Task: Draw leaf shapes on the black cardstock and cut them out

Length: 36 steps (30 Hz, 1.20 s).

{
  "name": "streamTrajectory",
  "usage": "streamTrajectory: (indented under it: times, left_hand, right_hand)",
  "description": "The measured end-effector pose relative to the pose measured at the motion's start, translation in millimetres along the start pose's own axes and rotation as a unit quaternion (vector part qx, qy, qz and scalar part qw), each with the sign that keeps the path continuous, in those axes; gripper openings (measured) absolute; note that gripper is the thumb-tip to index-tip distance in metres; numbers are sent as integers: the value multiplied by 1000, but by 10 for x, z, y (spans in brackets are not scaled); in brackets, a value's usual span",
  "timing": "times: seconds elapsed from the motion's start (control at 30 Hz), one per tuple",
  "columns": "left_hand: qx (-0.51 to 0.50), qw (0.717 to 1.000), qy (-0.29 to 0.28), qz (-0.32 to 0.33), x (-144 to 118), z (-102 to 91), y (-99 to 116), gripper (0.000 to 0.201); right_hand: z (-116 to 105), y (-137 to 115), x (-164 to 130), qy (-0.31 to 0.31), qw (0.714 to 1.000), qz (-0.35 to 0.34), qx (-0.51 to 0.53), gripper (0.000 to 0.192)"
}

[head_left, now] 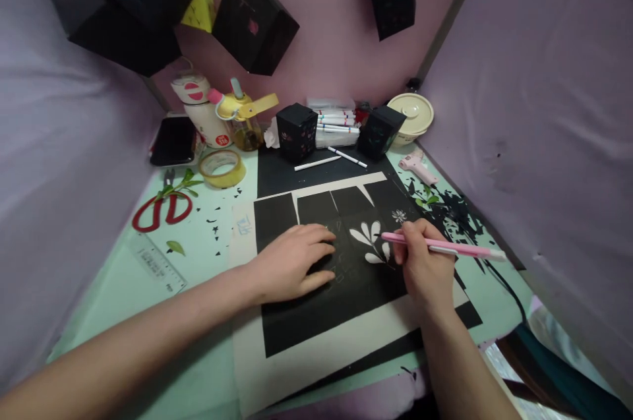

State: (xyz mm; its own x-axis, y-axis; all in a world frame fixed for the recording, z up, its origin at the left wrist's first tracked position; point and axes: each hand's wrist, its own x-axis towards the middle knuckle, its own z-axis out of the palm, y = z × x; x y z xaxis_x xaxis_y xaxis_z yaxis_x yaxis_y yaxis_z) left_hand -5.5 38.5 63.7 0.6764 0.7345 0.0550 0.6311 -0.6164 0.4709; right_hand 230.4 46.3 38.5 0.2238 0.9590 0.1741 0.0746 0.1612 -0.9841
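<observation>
A black paper sheet (297,314) lies on a larger white sheet (247,341) on the table. My left hand (297,258) rests on the black paper, palm down, fingers spread. My right hand (425,262) grips a slim pink pen-shaped craft knife (465,248) between thumb and fingers. Its dark tip points left, close to a white leafy sprig shape (372,242) in the black paper. A small white flower shape (398,216) shows just above my right hand. Faint pencil outlines lie beside my left fingertips.
Black paper scraps (457,215) and a pink glue gun (418,168) lie right. Red-handled scissors (162,210), a clear ruler (157,264) and a tape roll (222,169) lie left. Behind stand black boxes (297,132), markers (337,130), bottles (205,117) and a lidded bowl (410,115). Boxes (254,18) hang overhead.
</observation>
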Motion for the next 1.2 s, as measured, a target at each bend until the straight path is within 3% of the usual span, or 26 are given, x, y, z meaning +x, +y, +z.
streamTrajectory:
  times: [0.13, 0.3, 0.43, 0.57, 0.7, 0.83, 0.93, 1.03, 1.2]
  left_hand:
    - [50, 997, -15, 58, 100, 63, -362, 43]
    - [42, 995, -8, 90, 172, 179, -564, 49]
    - [29, 995, 5, 94, 152, 256, -634, 51]
    - [17, 994, 16, 107, 151, 277, -661, 48]
    - [12, 994, 22, 111, 164, 291, -659, 47]
    - [16, 993, 28, 110, 153, 312, -662, 45]
    - [19, 994, 24, 104, 149, 316, -664, 45]
    - [22, 995, 14, 101, 162, 307, -656, 44]
    - [29, 994, 19, 106, 165, 307, -642, 45]
  right_hand:
    - [73, -57, 213, -57, 996, 45, 54, 37]
    - [372, 0, 479, -143, 973, 148, 107, 26]
    - [505, 156, 544, -165, 966, 200, 27, 19]
    - [484, 204, 530, -175, 966, 146, -124, 13]
    - [417, 194, 511, -186, 961, 84, -189, 8]
    - [314, 183, 475, -196, 953, 101, -208, 11]
    - [267, 166, 466, -201, 953, 58, -217, 11]
    - [292, 178, 466, -191, 957, 1, -219, 17]
    - [370, 280, 410, -190, 959, 11, -208, 7]
